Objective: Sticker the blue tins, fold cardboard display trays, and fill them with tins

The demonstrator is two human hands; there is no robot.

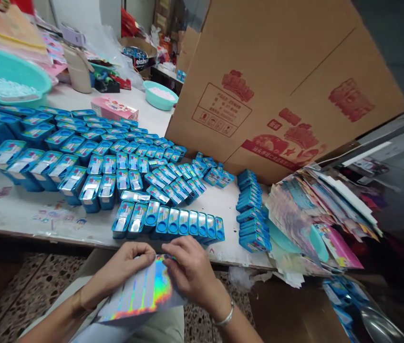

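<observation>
A shiny holographic sheet, with rainbow reflections and strip-like divisions, lies tilted over my lap. My left hand is closed on its upper left edge, thumb and fingers pinched together. At the upper right edge, my right hand has its fingers curled over the sheet and pressed against it; whether a small piece is between the fingertips I cannot make out. Just beyond both hands, a row of small blue plastic boxes stands along the table edge. Some carry a pale shiny strip on top; others show a round mark.
Many more blue boxes fill the left of the table. A stack of them stands at right, beside piled printed sheets. A large cardboard carton rises behind. Turquoise basins and a pink box sit farther back.
</observation>
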